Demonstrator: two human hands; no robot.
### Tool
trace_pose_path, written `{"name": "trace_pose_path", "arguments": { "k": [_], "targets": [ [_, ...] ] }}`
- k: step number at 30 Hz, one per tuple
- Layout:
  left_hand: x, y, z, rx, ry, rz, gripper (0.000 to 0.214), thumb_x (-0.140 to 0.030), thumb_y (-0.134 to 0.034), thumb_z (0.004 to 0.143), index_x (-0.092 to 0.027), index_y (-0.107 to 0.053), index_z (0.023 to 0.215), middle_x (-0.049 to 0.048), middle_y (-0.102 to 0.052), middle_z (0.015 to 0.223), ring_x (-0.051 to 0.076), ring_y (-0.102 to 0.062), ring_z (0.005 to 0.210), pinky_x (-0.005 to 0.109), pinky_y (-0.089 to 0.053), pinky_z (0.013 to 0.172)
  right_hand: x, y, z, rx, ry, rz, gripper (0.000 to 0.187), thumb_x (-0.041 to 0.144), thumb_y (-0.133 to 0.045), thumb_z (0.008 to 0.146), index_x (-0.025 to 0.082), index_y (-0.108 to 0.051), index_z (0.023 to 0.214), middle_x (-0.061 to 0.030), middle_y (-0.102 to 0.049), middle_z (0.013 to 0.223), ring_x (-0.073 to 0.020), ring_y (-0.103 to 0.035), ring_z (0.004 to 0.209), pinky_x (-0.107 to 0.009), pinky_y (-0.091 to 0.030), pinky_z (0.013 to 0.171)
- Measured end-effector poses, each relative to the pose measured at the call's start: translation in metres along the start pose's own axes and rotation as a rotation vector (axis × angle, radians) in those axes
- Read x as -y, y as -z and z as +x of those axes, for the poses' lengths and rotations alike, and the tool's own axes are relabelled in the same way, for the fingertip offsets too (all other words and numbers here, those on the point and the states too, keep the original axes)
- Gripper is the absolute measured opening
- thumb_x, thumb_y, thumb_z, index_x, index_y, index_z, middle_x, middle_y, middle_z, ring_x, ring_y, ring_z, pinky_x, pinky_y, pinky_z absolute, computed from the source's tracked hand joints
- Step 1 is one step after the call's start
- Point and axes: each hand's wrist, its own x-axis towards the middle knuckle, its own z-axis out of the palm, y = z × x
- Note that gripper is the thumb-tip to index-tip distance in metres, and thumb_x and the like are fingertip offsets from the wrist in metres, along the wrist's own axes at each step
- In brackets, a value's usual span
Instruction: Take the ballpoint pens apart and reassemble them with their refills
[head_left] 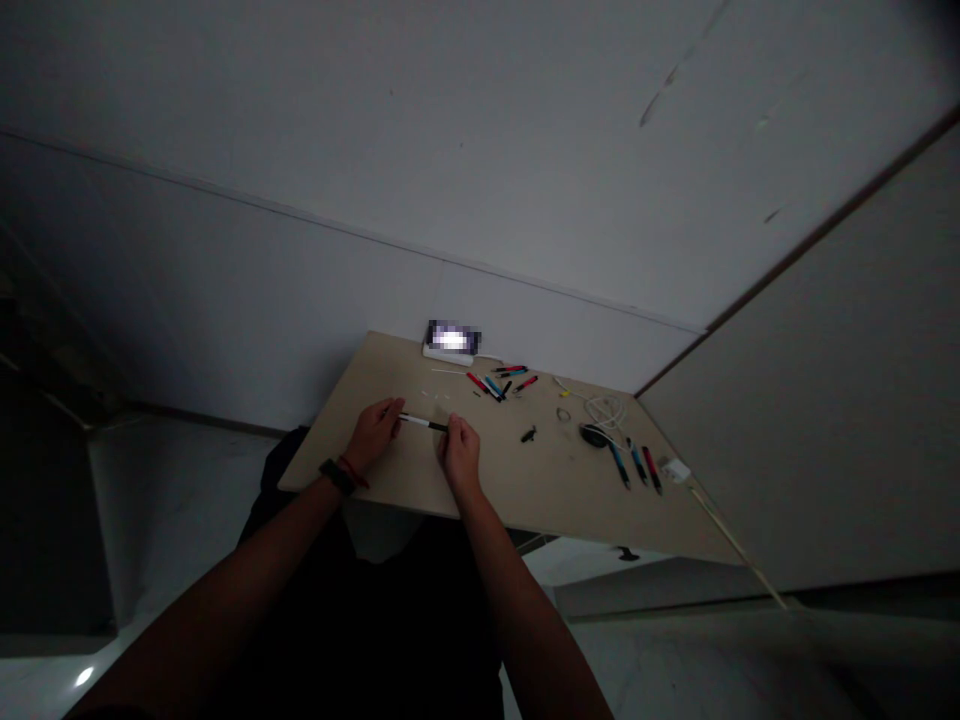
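Note:
Over a light wooden table (pixel 420 480), both my hands hold one thin pen (pixel 421 423) with a white and black barrel. My left hand (pixel 373 433) pinches its left end; a dark watch and a red band sit on that wrist. My right hand (pixel 459 452) is closed round the pen's black right end. The pen lies level between them, just above the tabletop.
Several red, blue and black pens (pixel 501 383) lie scattered at the table's far side, and three more (pixel 637 464) on the right. A white cable (pixel 607 410), a dark round object (pixel 594 435), a small black part (pixel 529 435) and a white box (pixel 450 350) are also there. Walls close in behind and right.

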Motion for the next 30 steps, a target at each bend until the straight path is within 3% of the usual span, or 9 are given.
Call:
{"name": "trace_pose_path", "arguments": {
  "k": [7, 16, 23, 30],
  "targets": [
    [0.002, 0.002, 0.002, -0.129, 0.113, -0.05, 0.052, -0.059, -0.045, 0.092, -0.02, -0.048, 0.058, -0.0028, -0.044, 0.047, 0.013, -0.041, 0.045, 0.026, -0.032, 0.048, 0.012, 0.001, -0.006, 0.117, 0.097, -0.118, 0.043, 0.056, -0.047, 0.094, 0.023, -0.049, 0.066, 0.0043, -0.048, 0.056, -0.0142, -0.043, 0.054, -0.026, -0.033, 0.054],
    [0.004, 0.003, 0.003, -0.051, 0.105, -0.028, 0.049, -0.054, -0.044, 0.092, -0.02, -0.047, 0.056, -0.0026, -0.042, 0.047, 0.013, -0.038, 0.045, 0.026, -0.03, 0.048, 0.008, 0.0, -0.004, 0.144, 0.035, 0.056, 0.037, 0.059, -0.05, 0.093, 0.025, -0.05, 0.079, 0.005, -0.05, 0.06, -0.0138, -0.044, 0.051, -0.026, -0.034, 0.05],
    [0.003, 0.004, 0.002, -0.078, 0.085, -0.014, 0.05, -0.056, -0.043, 0.094, -0.021, -0.046, 0.058, -0.0024, -0.043, 0.049, 0.013, -0.039, 0.046, 0.026, -0.03, 0.047, 0.007, 0.003, -0.003, 0.21, 0.04, 0.041, 0.042, 0.061, -0.051, 0.091, 0.024, -0.051, 0.07, 0.0042, -0.049, 0.055, -0.0142, -0.044, 0.051, -0.026, -0.033, 0.05],
    [0.004, 0.003, 0.001, -0.051, 0.034, 0.038, 0.047, -0.054, -0.046, 0.093, -0.02, -0.047, 0.06, -0.0026, -0.046, 0.051, 0.014, -0.042, 0.049, 0.026, -0.031, 0.05, 0.008, 0.002, 0.0, 0.196, -0.074, 0.189, 0.049, 0.066, -0.056, 0.086, 0.025, -0.042, 0.064, 0.0072, -0.038, 0.049, -0.0106, -0.031, 0.041, -0.024, -0.022, 0.039]
  ]
}}
